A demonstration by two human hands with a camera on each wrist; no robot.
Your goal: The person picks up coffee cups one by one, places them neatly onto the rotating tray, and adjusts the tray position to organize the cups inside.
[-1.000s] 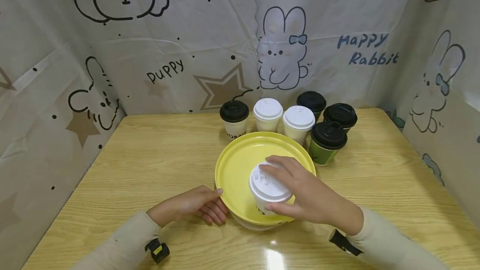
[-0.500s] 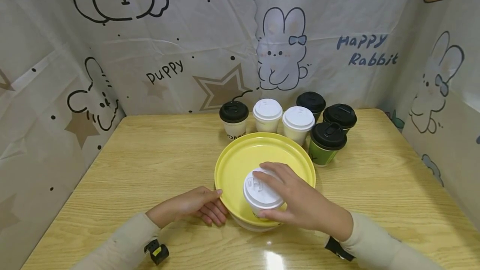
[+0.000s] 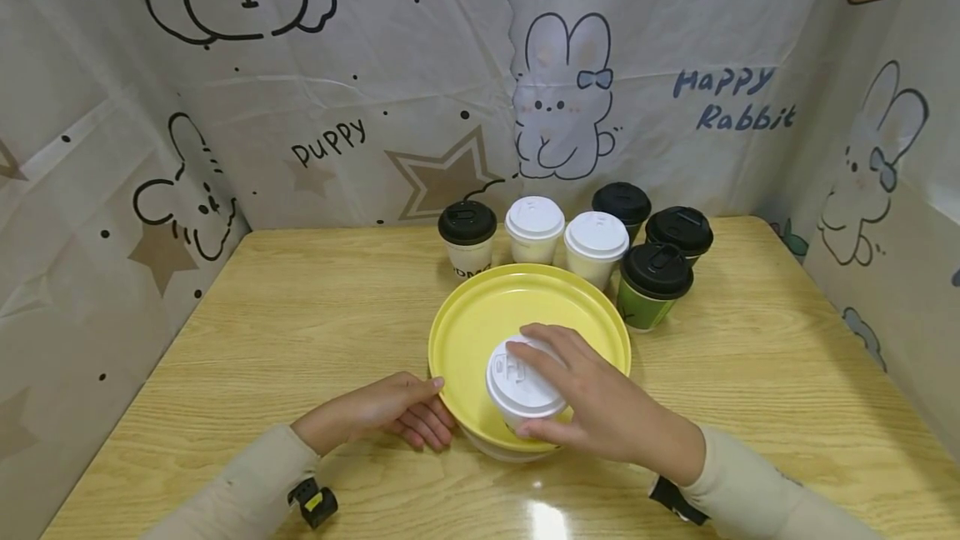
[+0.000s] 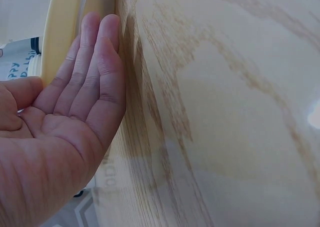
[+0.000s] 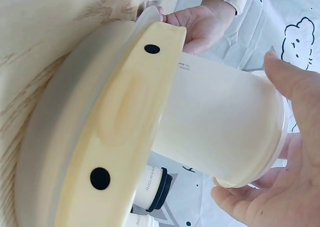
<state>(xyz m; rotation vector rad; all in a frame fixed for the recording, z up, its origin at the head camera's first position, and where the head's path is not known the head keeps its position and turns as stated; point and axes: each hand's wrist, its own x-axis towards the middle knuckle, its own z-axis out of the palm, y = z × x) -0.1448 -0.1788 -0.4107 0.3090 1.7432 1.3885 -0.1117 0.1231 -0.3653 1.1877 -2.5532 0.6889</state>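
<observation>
A round yellow tray point(image 3: 480, 332) with a raised rim sits on a whitish round base. A paper cup with a white lid point(image 3: 517, 386) stands upright at its front part; in the right wrist view the cup's foot is hidden behind the rim. My right hand point(image 3: 600, 398) grips this cup from the right, thumb and fingers on opposite sides of the lid's edge. At the tray's left, my left hand point(image 3: 390, 411) has its thumb on the rim. Its fingers point(image 4: 107, 82) extend straight beside the base, palm in view.
Behind the tray stand a black-lidded cup point(image 3: 468, 244), two white-lidded cups point(image 3: 535, 227) and a green cup with a black lid point(image 3: 647, 307). More black-lidded cups point(image 3: 678, 230) are at the back right. Printed cloth point(image 3: 420, 73) encloses the wooden table point(image 3: 315, 298).
Over the last second my right hand shifted the cup slightly left and toward me on the tray. It has stayed there for the last half second. The left hand is still.
</observation>
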